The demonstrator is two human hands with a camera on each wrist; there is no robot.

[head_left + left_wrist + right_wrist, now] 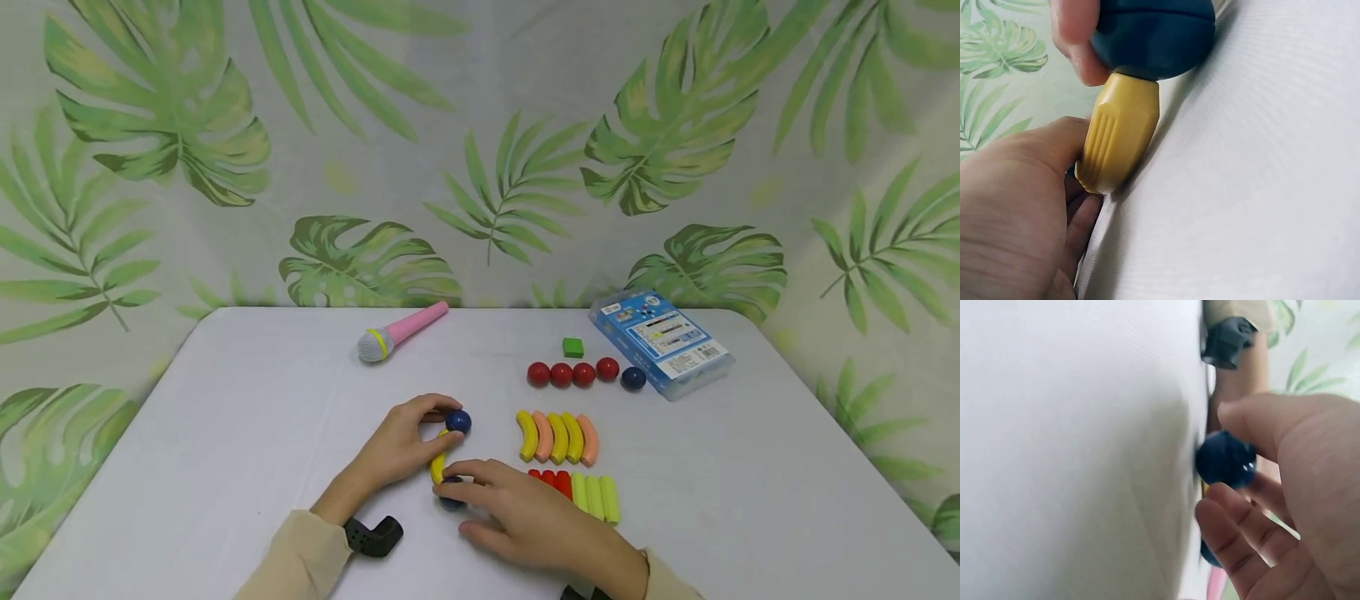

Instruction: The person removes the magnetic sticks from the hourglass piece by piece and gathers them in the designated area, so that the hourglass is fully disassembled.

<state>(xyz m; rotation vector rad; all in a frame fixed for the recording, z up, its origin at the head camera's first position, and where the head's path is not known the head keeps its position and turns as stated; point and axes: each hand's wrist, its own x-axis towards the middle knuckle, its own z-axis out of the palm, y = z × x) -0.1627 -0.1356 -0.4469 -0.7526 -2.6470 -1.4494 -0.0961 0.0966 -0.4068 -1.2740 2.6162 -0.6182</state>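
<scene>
In the head view, my left hand [408,439] pinches a dark blue ball [458,422] between thumb and fingertips. A yellow curved rod [1119,128] joins that ball to a second blue ball [1225,459] nearer me. Beside the near ball is my right hand [525,512], its fingers extended over the ball's top and side, the thumb apart from it. The left wrist view shows the left thumb against the rod's far end and the near ball [1154,37] at the rod's other end. Most of the far ball is hidden there.
Right of the hands lie several yellow and orange curved rods [558,437], then red and light green straight rods [595,498]. Farther back are red balls [561,375], a blue ball [633,379], a green block [573,347], a boxed set [663,342] and a pink toy microphone [405,332].
</scene>
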